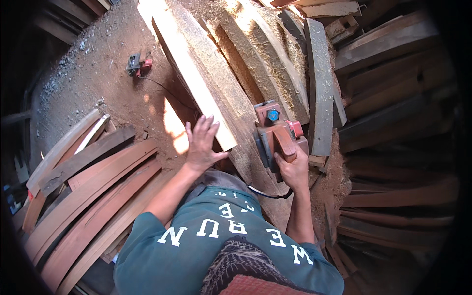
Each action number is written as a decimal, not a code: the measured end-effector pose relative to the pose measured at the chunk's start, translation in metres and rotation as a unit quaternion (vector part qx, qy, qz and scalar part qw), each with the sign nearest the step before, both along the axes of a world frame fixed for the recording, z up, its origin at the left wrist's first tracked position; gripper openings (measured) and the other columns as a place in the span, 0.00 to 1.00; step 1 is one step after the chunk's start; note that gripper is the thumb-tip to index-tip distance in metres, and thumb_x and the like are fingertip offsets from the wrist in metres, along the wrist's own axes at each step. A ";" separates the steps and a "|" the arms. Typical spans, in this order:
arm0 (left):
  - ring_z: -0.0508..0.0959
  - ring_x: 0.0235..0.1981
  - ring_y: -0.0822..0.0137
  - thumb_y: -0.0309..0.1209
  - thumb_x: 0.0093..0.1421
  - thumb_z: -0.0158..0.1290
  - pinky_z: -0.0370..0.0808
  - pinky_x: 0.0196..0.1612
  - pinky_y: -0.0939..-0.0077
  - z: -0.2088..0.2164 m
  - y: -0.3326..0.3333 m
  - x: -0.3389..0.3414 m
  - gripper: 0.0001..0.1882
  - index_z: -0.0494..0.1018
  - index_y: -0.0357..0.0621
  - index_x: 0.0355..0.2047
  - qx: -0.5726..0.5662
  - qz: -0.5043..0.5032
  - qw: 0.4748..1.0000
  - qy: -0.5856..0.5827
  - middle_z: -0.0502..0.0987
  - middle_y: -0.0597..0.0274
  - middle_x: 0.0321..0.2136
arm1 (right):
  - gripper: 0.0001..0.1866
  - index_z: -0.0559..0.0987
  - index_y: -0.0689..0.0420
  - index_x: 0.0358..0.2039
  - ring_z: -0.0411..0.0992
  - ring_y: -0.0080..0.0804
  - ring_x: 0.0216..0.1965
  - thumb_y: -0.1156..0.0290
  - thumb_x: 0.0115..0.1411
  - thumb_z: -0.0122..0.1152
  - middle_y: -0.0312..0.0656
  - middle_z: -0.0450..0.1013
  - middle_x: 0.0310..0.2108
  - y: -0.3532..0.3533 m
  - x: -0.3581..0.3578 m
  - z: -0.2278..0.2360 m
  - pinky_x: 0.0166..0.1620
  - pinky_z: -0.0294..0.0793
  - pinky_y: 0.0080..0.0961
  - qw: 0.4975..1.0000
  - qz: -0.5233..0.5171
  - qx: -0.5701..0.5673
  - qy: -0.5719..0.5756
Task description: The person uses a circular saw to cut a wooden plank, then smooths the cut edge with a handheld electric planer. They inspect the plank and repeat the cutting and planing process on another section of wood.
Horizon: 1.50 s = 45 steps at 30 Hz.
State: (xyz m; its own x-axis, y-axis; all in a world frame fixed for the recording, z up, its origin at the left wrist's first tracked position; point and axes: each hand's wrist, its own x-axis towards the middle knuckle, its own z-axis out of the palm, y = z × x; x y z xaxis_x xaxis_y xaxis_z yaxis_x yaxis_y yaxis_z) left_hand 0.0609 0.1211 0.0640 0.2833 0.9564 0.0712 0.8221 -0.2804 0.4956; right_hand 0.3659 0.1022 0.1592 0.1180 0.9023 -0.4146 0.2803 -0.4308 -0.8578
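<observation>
A reddish-brown electric hand planer (276, 130) rests on a wide timber (230, 105), right of centre. My right hand (293, 168) is wrapped round its rear handle, and a black cord hangs below near my wrist. To the left, a long, sunlit wooden beam (199, 88) lies along the timber, its near end close to my body. My left hand (201, 142) is by that near end, fingers spread, the palm beside the beam's left edge; whether it presses on the wood I cannot tell.
Another red and black power tool (138, 64) lies on the dirt floor (110, 51), its cord running toward the beam. Curved planks (98, 189) are piled at left. Sawdust-covered timbers (263, 59) lie ahead, a grey plank (320, 88) beside them. Stacked boards (393, 54) line the right.
</observation>
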 end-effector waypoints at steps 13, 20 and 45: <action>0.82 0.46 0.45 0.28 0.59 0.57 0.78 0.53 0.50 0.007 0.022 -0.074 0.15 0.81 0.38 0.46 -0.220 -0.136 0.950 -0.176 0.83 0.48 0.42 | 0.14 0.83 0.64 0.47 0.79 0.23 0.44 0.78 0.61 0.67 0.40 0.83 0.41 0.123 -0.165 -0.042 0.50 0.80 0.28 0.993 0.117 -0.018 -0.004; 0.82 0.48 0.52 0.25 0.59 0.55 0.78 0.53 0.54 0.029 0.103 -0.108 0.19 0.81 0.41 0.52 -0.240 -0.182 0.923 -0.240 0.83 0.54 0.44 | 0.11 0.84 0.63 0.39 0.86 0.40 0.37 0.73 0.56 0.65 0.52 0.84 0.32 0.325 -0.289 -0.049 0.42 0.83 0.38 0.987 0.156 0.026 -0.035; 0.77 0.38 0.58 0.16 0.60 0.49 0.73 0.47 0.59 -0.025 0.188 -0.195 0.44 0.58 0.51 0.78 -0.279 -0.308 0.902 -0.116 0.55 0.68 0.80 | 0.14 0.83 0.64 0.45 0.81 0.29 0.38 0.77 0.57 0.66 0.45 0.83 0.37 0.446 -0.389 -0.049 0.46 0.81 0.30 0.995 0.096 0.014 -0.009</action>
State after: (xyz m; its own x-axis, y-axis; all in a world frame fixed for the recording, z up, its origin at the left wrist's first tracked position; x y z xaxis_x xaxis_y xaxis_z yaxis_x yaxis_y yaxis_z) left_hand -0.1336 0.3086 0.0387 0.8128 0.5275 -0.2471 0.4517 -0.3029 0.8392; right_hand -0.0231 0.5485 0.1105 -0.0502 0.9199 -0.3890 0.3713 -0.3444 -0.8623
